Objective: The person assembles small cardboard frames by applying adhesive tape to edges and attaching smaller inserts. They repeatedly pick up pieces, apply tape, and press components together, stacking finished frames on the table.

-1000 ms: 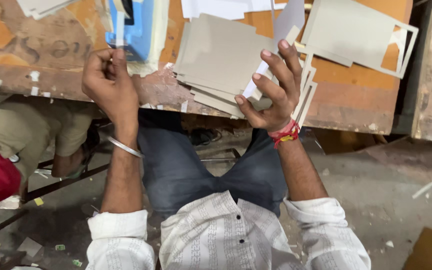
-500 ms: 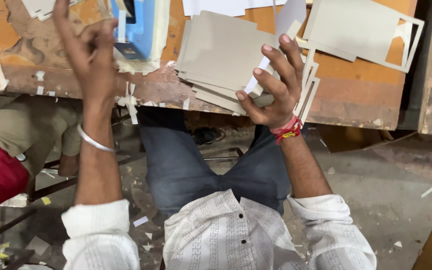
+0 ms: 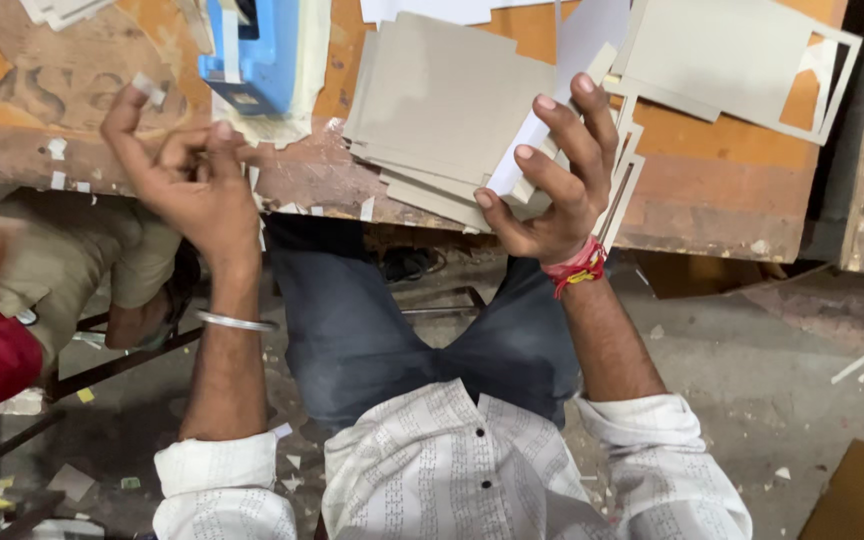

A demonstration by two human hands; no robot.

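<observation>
Left hand (image 3: 187, 175) raised, fingers pinched, right hand (image 3: 557, 175) half-curled, forearms apart

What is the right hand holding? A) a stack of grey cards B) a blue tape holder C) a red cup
A: the right hand grips the stack of grey cards at the table edge.

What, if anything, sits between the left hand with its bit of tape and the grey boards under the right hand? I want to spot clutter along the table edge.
Nothing visible blocks it. The left hand holds a tape piece left of the grey board stack, which the right hand grips. The blue tape dispenser sits farther back.
</observation>
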